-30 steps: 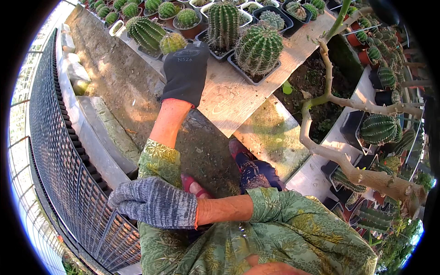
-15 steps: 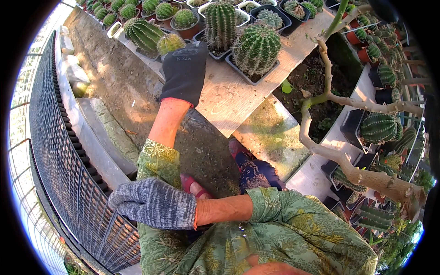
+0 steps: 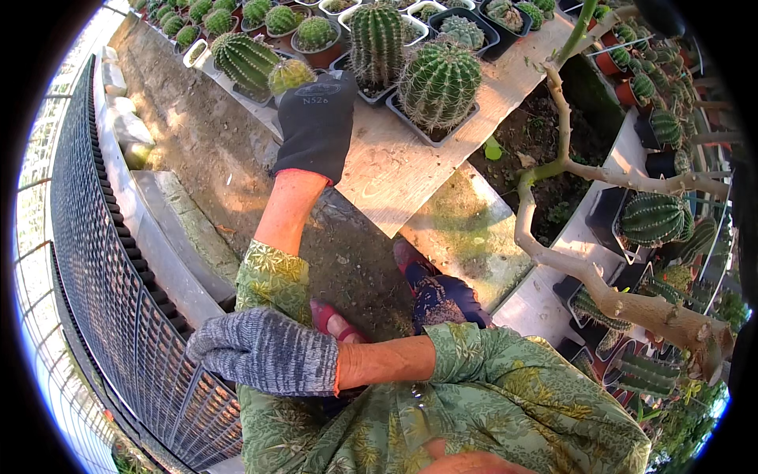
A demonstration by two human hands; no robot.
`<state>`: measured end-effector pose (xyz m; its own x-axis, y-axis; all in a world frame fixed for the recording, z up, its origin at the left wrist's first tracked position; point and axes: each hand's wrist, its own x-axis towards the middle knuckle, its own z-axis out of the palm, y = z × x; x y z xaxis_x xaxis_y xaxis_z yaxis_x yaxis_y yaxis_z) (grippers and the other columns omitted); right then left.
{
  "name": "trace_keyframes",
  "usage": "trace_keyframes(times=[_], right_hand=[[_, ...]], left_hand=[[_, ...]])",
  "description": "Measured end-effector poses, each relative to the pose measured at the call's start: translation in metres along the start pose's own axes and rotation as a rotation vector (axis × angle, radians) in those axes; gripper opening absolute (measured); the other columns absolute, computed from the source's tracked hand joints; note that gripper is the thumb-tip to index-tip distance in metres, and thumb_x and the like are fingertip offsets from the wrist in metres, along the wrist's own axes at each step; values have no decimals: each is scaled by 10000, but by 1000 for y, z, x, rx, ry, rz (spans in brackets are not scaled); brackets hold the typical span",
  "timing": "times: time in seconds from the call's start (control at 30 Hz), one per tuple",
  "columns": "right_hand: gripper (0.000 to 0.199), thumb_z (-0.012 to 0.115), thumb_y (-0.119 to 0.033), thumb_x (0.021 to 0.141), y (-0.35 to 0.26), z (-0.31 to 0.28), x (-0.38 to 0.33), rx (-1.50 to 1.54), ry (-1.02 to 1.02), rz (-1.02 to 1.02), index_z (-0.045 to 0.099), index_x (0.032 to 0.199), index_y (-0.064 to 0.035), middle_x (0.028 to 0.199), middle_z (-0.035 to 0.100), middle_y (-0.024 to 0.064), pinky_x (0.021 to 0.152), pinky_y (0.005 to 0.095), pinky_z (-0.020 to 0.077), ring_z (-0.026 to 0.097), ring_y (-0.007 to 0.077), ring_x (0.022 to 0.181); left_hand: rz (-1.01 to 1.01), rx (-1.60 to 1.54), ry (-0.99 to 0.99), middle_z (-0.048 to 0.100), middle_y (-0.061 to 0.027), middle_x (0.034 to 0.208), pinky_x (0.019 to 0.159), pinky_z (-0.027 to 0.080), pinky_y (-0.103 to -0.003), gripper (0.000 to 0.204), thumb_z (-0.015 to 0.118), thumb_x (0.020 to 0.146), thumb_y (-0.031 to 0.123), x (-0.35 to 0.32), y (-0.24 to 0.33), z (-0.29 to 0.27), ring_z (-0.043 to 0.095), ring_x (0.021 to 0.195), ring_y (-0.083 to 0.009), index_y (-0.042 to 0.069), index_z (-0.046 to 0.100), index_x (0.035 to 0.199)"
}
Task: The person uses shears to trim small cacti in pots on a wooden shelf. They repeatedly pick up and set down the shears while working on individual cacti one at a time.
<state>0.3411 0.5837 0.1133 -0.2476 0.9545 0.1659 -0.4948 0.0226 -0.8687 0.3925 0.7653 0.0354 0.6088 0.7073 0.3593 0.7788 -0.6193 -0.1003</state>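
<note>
My left hand [image 3: 316, 126], in a black coated glove, reaches to the edge of the wooden table board [image 3: 387, 189]. Its fingers curl away beneath the knuckles, and whatever they grip is hidden. Right against it stands a small yellowish-green round cactus [image 3: 290, 75], its pot mostly covered by the glove. Beyond the hand are a tall ribbed cactus [image 3: 377, 46] and a big spiny globe cactus [image 3: 440, 83] in a square tray pot. My right hand [image 3: 264, 350], in a grey knit glove, is closed and lies across in front of my left sleeve. Its fingertips are out of sight.
Many small potted cacti [image 3: 316, 33] crowd the table's far part. On the left runs a black mesh fence [image 3: 118, 253] beside a low ledge. A bare branching trunk [image 3: 584, 284] rises at the right, before more potted cacti [image 3: 654, 220]. Dirt ground [image 3: 339, 261] lies below.
The view has shifted very slightly. Both hands keep their places, and no plant has visibly moved.
</note>
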Motion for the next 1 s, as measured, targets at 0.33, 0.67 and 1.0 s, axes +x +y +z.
trace_keyframes(times=[0.33, 0.67, 1.0], right_hand=[[182, 559, -117, 807, -4, -4, -1, 50, -37, 22, 614, 949, -18, 930, 627, 143, 740, 303, 487, 615, 258, 843], [204, 558, -137, 813, -16, -10, -7, -58, 2, -113, 608, 971, -17, 944, 628, 142, 758, 315, 485, 613, 266, 856], [203, 549, -127, 813, 1, 3, -2, 12, -44, -3, 603, 967, -6, 920, 620, 159, 743, 325, 484, 609, 274, 848]], left_hand=[[-3, -73, 48, 582, -95, 708, 569, 436, -382, 158, 602, 691, 134, 0, 2, 6, 592, 667, -289, 86, 537, 827], [-48, -86, 62, 576, -94, 704, 572, 432, -390, 182, 611, 686, 164, -4, 3, 9, 587, 672, -294, 91, 533, 833], [-129, -270, 91, 629, -109, 830, 669, 459, -390, 223, 602, 723, 185, -29, -9, -12, 599, 785, -293, 107, 605, 931]])
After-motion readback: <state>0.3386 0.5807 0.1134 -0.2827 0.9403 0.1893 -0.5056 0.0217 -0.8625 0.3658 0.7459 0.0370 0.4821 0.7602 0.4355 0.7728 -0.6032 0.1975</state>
